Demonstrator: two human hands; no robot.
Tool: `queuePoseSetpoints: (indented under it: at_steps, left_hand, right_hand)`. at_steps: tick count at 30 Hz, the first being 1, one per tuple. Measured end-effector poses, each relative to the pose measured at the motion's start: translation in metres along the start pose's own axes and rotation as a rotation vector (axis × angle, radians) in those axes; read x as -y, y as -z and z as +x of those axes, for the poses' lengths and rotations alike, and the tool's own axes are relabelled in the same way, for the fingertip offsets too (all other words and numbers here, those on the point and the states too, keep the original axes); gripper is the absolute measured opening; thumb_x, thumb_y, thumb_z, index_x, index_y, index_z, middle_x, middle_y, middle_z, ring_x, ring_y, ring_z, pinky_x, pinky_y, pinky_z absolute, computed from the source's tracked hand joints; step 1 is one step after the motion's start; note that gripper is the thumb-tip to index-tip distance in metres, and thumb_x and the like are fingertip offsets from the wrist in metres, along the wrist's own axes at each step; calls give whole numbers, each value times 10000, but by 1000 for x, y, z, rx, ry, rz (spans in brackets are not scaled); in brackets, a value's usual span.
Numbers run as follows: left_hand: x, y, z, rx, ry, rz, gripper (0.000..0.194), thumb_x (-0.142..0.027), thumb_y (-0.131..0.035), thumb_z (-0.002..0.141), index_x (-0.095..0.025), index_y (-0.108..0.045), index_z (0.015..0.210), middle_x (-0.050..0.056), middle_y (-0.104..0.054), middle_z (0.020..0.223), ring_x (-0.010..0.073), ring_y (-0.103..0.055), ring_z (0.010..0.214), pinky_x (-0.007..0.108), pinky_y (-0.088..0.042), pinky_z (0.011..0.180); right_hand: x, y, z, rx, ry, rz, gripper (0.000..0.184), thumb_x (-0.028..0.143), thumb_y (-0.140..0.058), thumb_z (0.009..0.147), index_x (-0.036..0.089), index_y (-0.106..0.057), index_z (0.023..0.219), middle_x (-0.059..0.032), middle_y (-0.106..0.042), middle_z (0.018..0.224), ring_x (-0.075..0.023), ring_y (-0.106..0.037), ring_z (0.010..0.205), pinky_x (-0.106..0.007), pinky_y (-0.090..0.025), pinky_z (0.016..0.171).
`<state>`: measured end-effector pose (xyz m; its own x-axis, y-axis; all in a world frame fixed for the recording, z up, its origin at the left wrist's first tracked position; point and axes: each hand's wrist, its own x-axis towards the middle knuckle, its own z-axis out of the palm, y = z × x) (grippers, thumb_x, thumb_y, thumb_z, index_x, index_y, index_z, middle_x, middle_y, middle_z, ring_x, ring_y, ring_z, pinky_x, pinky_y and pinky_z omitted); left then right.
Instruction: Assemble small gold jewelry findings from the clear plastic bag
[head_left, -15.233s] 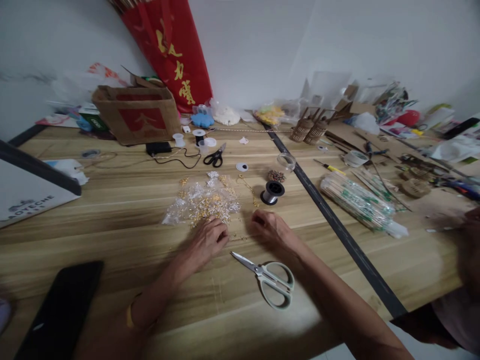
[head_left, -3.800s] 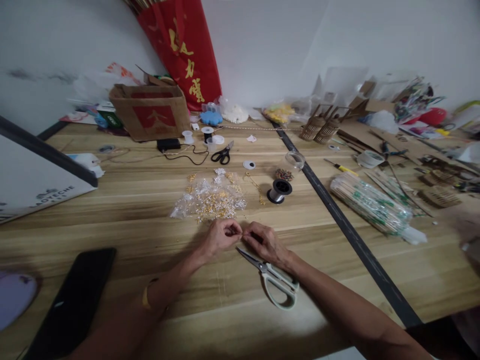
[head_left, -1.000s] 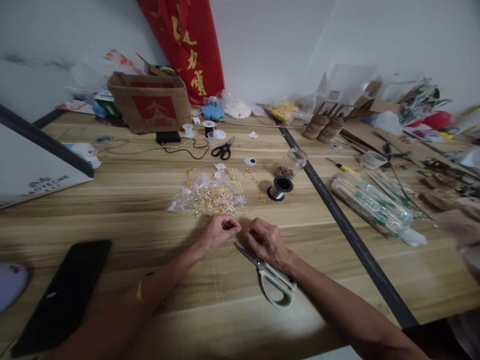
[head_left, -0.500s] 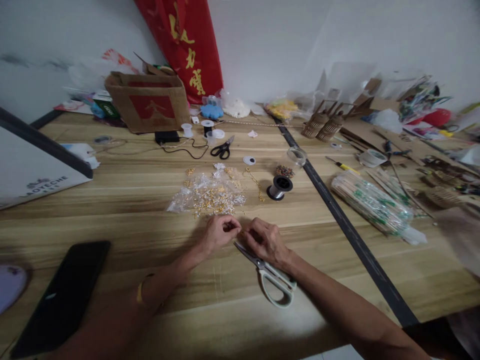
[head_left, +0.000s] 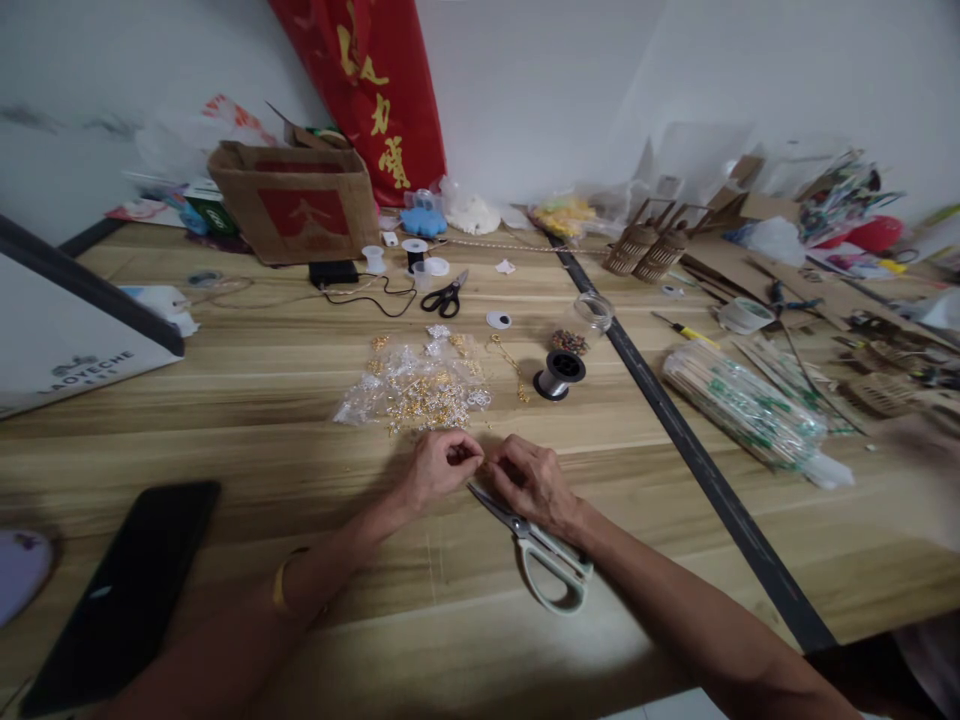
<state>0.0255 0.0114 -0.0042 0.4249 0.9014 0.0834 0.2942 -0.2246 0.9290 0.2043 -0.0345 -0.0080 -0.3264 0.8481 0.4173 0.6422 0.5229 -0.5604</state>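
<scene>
My left hand [head_left: 436,466] and my right hand [head_left: 528,481] rest close together on the wooden table [head_left: 225,440], fingertips pinched toward each other. Both are closed on something tiny between them that I cannot make out. Just beyond them lies a heap of small gold and clear findings in plastic bags [head_left: 417,390]. Pale green-handled scissors [head_left: 541,553] lie under my right wrist. A spool of fine wire [head_left: 558,376] stands behind my right hand.
A black phone [head_left: 124,590] lies at the near left. Black scissors [head_left: 445,297], a brown cardboard box [head_left: 296,212], a small jar [head_left: 594,312] with beads beside it and a bag of sticks [head_left: 742,412] sit farther back. A dark strip [head_left: 697,460] crosses the table diagonally.
Since 15 s ago my hands came together from flat on the table into a pinch. Over the last second they have barely moved.
</scene>
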Motion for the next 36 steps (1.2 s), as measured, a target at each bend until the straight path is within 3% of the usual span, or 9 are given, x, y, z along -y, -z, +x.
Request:
queuePoseSetpoints:
  at_steps: [15,21,27,36]
  left_hand:
    - [-1,8,3,64,65,-68,71,-148,-619,734,-111,-680,737,44,-695,708,129,-620,646,211,-485,614]
    - [-3,13,3,131,-67,257,85,-85,-634,745,-141,-699,747,24,-676,707,121,-589,634,219,-451,622]
    - [-11,16,-4,239,-224,583,102,-167,-612,838,-180,-711,855,35,-665,811,159,-603,760,261,-448,736]
    - [-4,14,-6,256,-238,664,120,-207,-566,880,-187,-679,845,32,-648,854,172,-592,825,279,-435,777]
  right_hand:
    - [0,0,0,-9,-18,50,75,194,-527,886,181,-585,841,-10,-584,711,-110,-528,608,-217,-394,575]
    - [-2,-1,2,-31,-121,134,85,201,-549,858,175,-572,780,6,-568,670,-94,-497,557,-200,-382,532]
    - [-4,-1,3,-14,-136,125,92,223,-541,874,178,-579,804,-7,-591,695,-114,-531,595,-219,-409,566]
    - [-2,5,5,208,-34,-69,103,202,-522,920,196,-622,948,-39,-631,830,-146,-583,716,-238,-419,638]
